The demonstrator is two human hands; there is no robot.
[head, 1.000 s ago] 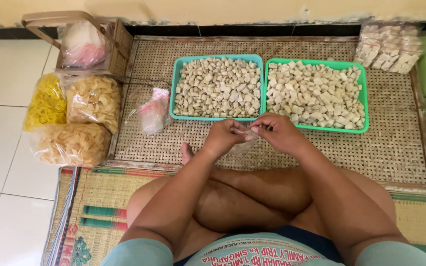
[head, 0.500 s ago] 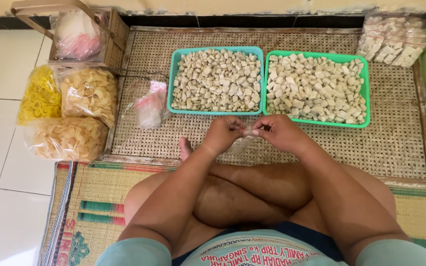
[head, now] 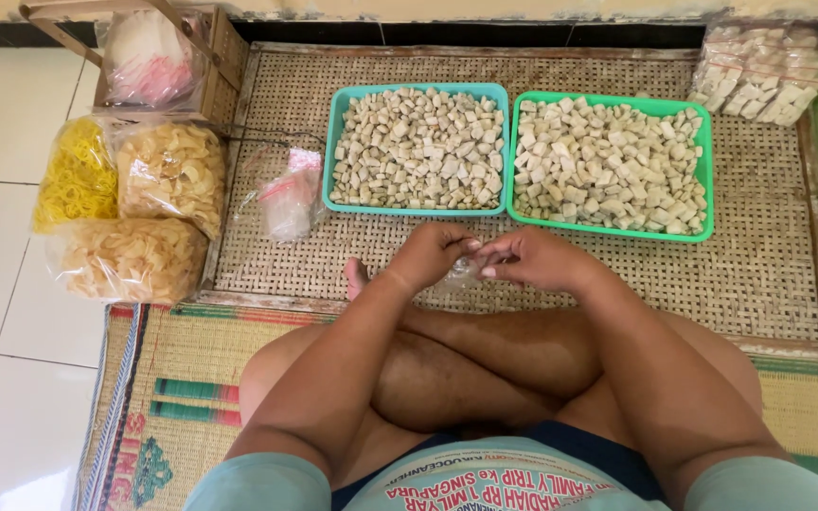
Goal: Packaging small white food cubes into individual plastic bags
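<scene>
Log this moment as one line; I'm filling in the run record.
left hand: pinching small clear bag | right hand: pinching same bag | place: over woven mat, near two trays of pale chunks

— What sort of place are we looking at?

— It is looking like a home food-packing spot on the floor. A person is sitting cross-legged on a woven mat (head: 759,274) that is lying over pale floor tiles (head: 2,114), right against a wall.

— What is pointing to food work?

— Two teal trays (head: 335,142) of pale cut cubes are sitting side by side, and sealed small packs (head: 759,71) are piling up by the wall. Big clear bags of crackers (head: 172,175) and a bag of yellow rubber bands (head: 76,175) are waiting at the side, with a bundle of small empty plastic bags (head: 288,194) lying near them.

— So not a factory?

— No; everything is happening at floor level, by hand.
</scene>
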